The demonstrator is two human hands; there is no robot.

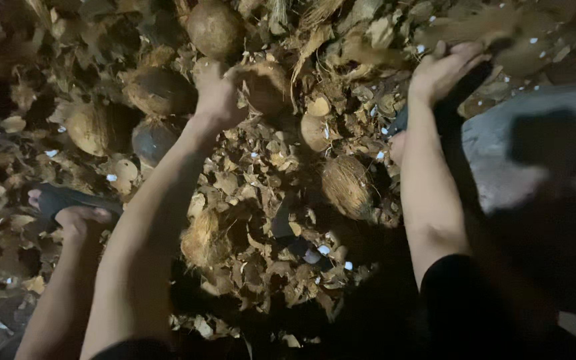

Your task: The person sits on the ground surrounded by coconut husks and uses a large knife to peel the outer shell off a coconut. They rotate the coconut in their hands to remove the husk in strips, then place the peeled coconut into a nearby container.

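Note:
My left hand (218, 97) stretches forward and grips a brown husked coconut (267, 85) lying on a heap of husk scraps. Raised at the upper right, my right hand (445, 67) has its fingers curled around a dark elongated tool (469, 83); what kind of tool it is stays unclear in the dim light. Just above that hand is a blurred brown piece of husk (475, 28). Several more coconuts lie around, among them one (348, 187) between my arms and one (216, 27) at the top.
Dry husk pieces (261, 173) cover the ground. My foot in a dark sandal (75, 212) rests at the left. A grey slab (521, 147) lies at the right. More coconuts (158, 90) pile up at the upper left.

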